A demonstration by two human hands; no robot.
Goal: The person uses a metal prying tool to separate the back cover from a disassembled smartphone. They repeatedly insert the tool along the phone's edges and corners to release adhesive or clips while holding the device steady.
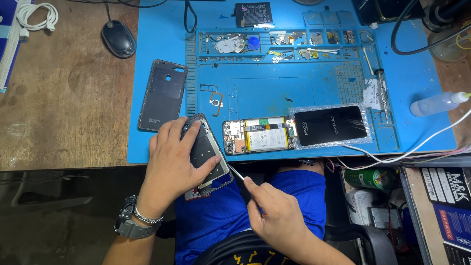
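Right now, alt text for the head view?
The left hand steadies a phone frame at the blue mat's edge, while the right hand works a thin metal tool against it. An opened phone lies beside a black screen.

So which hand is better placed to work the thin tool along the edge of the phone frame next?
The right hand, probably. It already pinches the thin metal tool, whose tip meets the lower corner of the phone frame. The left hand lies over that frame and grips it, so it is busy.
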